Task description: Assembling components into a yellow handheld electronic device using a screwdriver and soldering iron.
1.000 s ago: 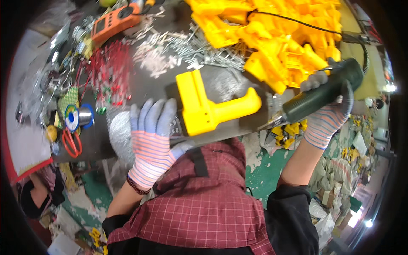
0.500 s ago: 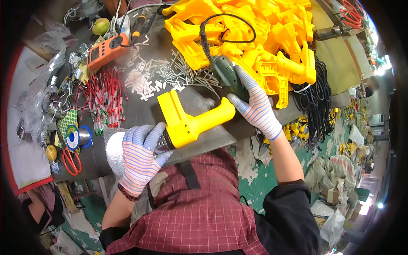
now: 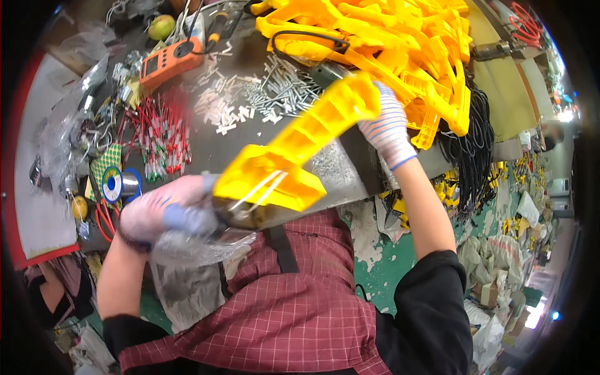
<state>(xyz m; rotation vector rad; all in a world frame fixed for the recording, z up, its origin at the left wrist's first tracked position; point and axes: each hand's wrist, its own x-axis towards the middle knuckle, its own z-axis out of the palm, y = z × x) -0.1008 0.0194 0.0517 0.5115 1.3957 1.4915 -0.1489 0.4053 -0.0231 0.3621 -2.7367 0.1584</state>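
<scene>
A yellow gun-shaped plastic housing (image 3: 312, 140) is tilted over the table edge, blurred, its ribbed hollow side showing. Two thin white strips (image 3: 259, 190) lie across its wide end. My left hand (image 3: 172, 212), in a striped glove and smeared by motion, is closed around a dark part at that wide end. At the handle end is my gloved right hand (image 3: 390, 128); the housing hides most of its fingers, so its hold cannot be made out. Behind the handle, a dark green corded power tool (image 3: 326, 74) shows only in part by the yellow pile.
More yellow housings (image 3: 400, 50) are heaped at the back right, beside black cables (image 3: 469, 144). Screws (image 3: 281, 87), white sleeves (image 3: 225, 103) and red wires (image 3: 159, 134) lie mid-table. An orange meter (image 3: 172, 64) and a solder spool (image 3: 122, 185) are at left.
The housing has been turned over, from its smooth outside to its ribbed inside, and raised. My left hand has moved left and rolled. The power tool sits farther back, mostly covered.
</scene>
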